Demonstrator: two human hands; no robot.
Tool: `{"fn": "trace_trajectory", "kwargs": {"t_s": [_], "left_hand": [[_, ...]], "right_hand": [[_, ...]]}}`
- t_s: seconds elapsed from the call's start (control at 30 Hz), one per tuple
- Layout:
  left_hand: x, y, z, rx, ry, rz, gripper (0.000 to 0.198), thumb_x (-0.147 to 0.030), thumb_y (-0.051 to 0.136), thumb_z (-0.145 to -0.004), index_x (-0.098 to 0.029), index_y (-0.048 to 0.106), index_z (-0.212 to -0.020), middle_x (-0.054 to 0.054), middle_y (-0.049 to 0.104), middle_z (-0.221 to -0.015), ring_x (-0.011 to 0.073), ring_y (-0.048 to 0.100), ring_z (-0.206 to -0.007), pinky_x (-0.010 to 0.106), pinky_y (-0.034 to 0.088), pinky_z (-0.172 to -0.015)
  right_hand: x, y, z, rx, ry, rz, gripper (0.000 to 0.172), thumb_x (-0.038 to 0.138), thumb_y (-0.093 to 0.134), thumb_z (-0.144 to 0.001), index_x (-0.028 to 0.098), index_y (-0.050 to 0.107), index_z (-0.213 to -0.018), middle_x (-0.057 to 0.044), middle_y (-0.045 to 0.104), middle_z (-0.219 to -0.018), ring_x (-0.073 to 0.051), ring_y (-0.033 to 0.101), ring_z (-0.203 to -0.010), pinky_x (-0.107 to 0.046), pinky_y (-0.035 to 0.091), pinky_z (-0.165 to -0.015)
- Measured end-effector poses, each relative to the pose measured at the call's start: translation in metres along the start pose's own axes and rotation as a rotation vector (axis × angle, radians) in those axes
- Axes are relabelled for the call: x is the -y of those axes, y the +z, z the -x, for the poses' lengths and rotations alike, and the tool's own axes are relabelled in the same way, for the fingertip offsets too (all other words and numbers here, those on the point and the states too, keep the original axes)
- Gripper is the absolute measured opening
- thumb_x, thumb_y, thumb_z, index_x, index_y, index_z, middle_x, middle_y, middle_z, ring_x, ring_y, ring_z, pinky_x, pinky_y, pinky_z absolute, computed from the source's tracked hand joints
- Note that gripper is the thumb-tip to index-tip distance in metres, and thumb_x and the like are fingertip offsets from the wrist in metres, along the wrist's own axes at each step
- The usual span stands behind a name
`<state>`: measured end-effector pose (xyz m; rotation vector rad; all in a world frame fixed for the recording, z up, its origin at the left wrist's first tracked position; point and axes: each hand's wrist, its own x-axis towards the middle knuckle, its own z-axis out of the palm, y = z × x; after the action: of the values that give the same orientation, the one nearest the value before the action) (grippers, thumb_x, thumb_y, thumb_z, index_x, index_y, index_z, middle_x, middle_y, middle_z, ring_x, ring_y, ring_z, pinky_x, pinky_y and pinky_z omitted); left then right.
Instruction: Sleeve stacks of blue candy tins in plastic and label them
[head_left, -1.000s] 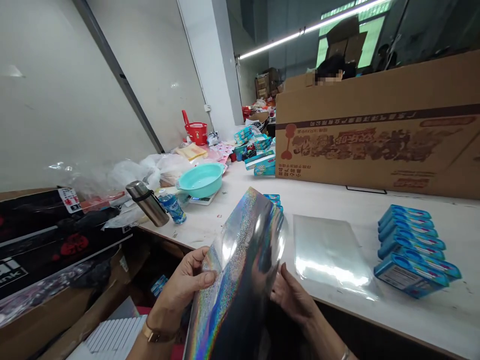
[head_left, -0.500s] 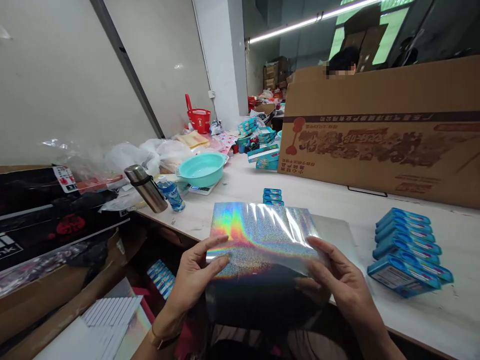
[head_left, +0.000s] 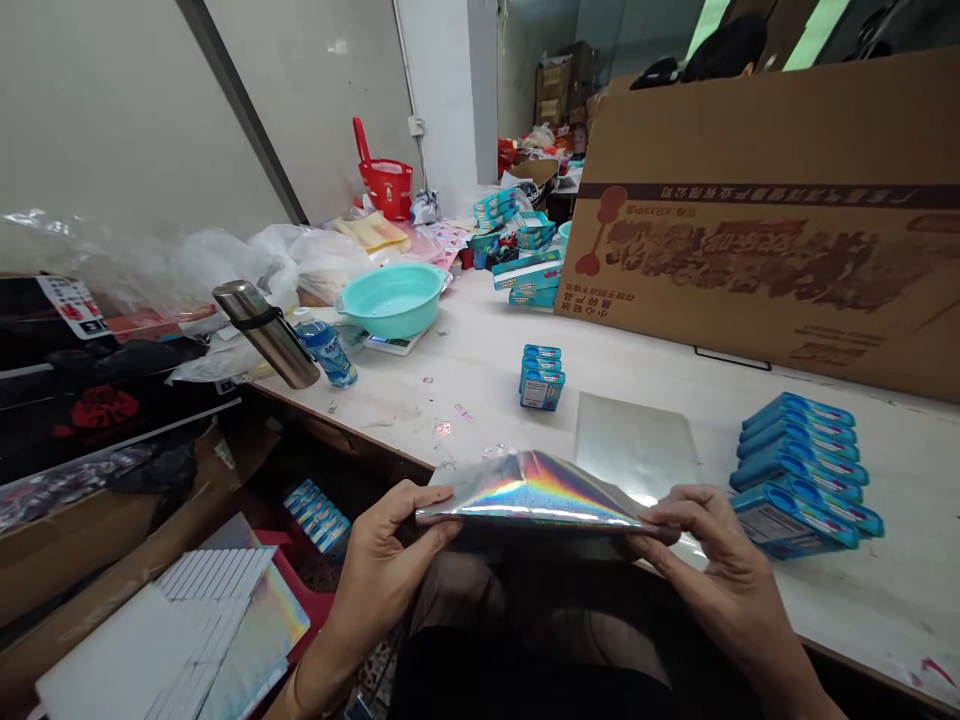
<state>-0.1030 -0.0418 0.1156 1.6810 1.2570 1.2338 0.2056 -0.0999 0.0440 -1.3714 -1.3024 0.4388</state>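
Iridescent film pinched at both ends, lower centre of the frame

At the far left, a black box with a red round mark sits above a stack of pale sheets in the lower left corner. Left of centre, a steel flask slants beside a blue-labelled bottle, and a turquoise basin lies just right of them; above it, a red basket is near the wall.

Low in the frame, the left hand grips the film's left end between thumb and fingers. The film spans the lower centre, off the white table — its middle bulging upward, its near edge almost straight. Beyond it stand three small blue boxes; to their right a clear sheet lies flat. The right hand grips the film's right end in the same way — thumb below, fingers above. At the right, more blue boxes stand in a row, and a large cardboard box fills the upper right.
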Motion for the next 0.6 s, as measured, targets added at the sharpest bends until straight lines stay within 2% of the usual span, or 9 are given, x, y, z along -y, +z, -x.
{"fn": "trace_trajectory", "kwargs": {"t_s": [0.07,0.13,0.2,0.3,0.37,0.43,0.5,0.53,0.6], "left_hand": [[0.003,-0.002,0.0,-0.007,0.102,-0.044,0.012,-0.026,0.082,-0.072,-0.023,0.08,-0.083,0.002,0.059,-0.073,0.015,0.057,-0.07,0.023,0.047,-0.064],[0.006,-0.003,0.0,-0.043,0.174,-0.074,0.008,-0.026,0.082,-0.071,-0.024,0.08,-0.078,0.003,0.059,-0.08,0.0167,0.059,-0.079,0.024,0.049,-0.07],[0.007,-0.001,0.0,-0.047,0.166,-0.056,0.006,-0.029,0.081,-0.074,-0.023,0.079,-0.076,0.006,0.063,-0.092,0.0199,0.061,-0.093,0.026,0.049,-0.078],[0.007,0.006,0.001,0.046,-0.005,0.089,0.018,-0.037,0.074,-0.082,-0.021,0.075,-0.077,0.009,0.068,-0.109,0.022,0.062,-0.101,0.027,0.049,-0.081],[0.009,0.015,0.002,0.142,-0.165,0.234,0.022,-0.042,0.07,-0.087,-0.02,0.073,-0.088,0.009,0.068,-0.118,0.0221,0.063,-0.102,0.028,0.049,-0.084],[0.013,0.024,0.004,0.261,-0.301,0.375,0.032,-0.044,0.07,-0.086,-0.021,0.071,-0.108,0.01,0.068,-0.119,0.0221,0.065,-0.099,0.031,0.05,-0.086],[0.019,0.035,0.006,0.372,-0.385,0.451,0.044,-0.048,0.073,-0.083,-0.018,0.068,-0.115,0.009,0.071,-0.102,0.0197,0.065,-0.086,0.029,0.05,-0.078],[0.023,0.04,0.005,0.4,-0.407,0.459,0.045,-0.05,0.073,-0.081,-0.015,0.069,-0.109,0.008,0.07,-0.089,0.0174,0.062,-0.077,0.027,0.049,-0.071],[0.031,0.054,0.003,0.392,-0.422,0.436,0.045,-0.057,0.071,-0.08,-0.012,0.069,-0.086,0.004,0.063,-0.071,0.0125,0.053,-0.062,0.023,0.042,-0.059]], "right_hand": [[0.0,-0.001,-0.001,-0.012,-0.021,-0.035,0.018,0.041,0.077,-0.078,0.025,0.069,-0.076,-0.008,0.062,-0.111,-0.023,0.063,-0.097,-0.029,0.054,-0.076],[-0.001,-0.003,-0.002,0.054,0.036,-0.153,0.023,0.042,0.076,-0.079,0.023,0.066,-0.071,-0.009,0.066,-0.113,-0.026,0.064,-0.104,-0.031,0.055,-0.078],[-0.003,-0.004,-0.003,0.137,0.16,-0.295,0.027,0.045,0.076,-0.08,0.022,0.063,-0.072,-0.009,0.071,-0.095,-0.024,0.068,-0.088,-0.031,0.057,-0.071],[-0.013,-0.005,-0.006,0.208,0.37,-0.425,0.033,0.049,0.079,-0.075,0.021,0.062,-0.075,-0.002,0.065,-0.065,-0.017,0.06,-0.057,-0.027,0.052,-0.054],[-0.023,-0.007,-0.008,0.226,0.499,-0.476,0.039,0.053,0.081,-0.072,0.021,0.059,-0.077,-0.001,0.062,-0.059,-0.016,0.057,-0.051,-0.026,0.048,-0.048],[-0.035,-0.01,-0.01,0.247,0.579,-0.466,0.044,0.059,0.079,-0.072,0.022,0.056,-0.08,0.0,0.063,-0.059,-0.016,0.057,-0.048,-0.026,0.044,-0.044],[-0.043,-0.012,-0.012,0.225,0.512,-0.275,0.045,0.063,0.074,-0.073,0.022,0.058,-0.084,-0.003,0.066,-0.065,-0.02,0.061,-0.052,-0.029,0.047,-0.046],[-0.045,-0.011,-0.013,0.171,0.412,-0.109,0.046,0.065,0.071,-0.074,0.022,0.062,-0.089,-0.006,0.069,-0.073,-0.024,0.065,-0.061,-0.034,0.052,-0.052],[-0.042,-0.005,-0.013,0.009,0.123,0.25,0.05,0.065,0.065,-0.079,0.02,0.067,-0.103,-0.015,0.072,-0.101,-0.035,0.068,-0.093,-0.047,0.057,-0.074]]}}
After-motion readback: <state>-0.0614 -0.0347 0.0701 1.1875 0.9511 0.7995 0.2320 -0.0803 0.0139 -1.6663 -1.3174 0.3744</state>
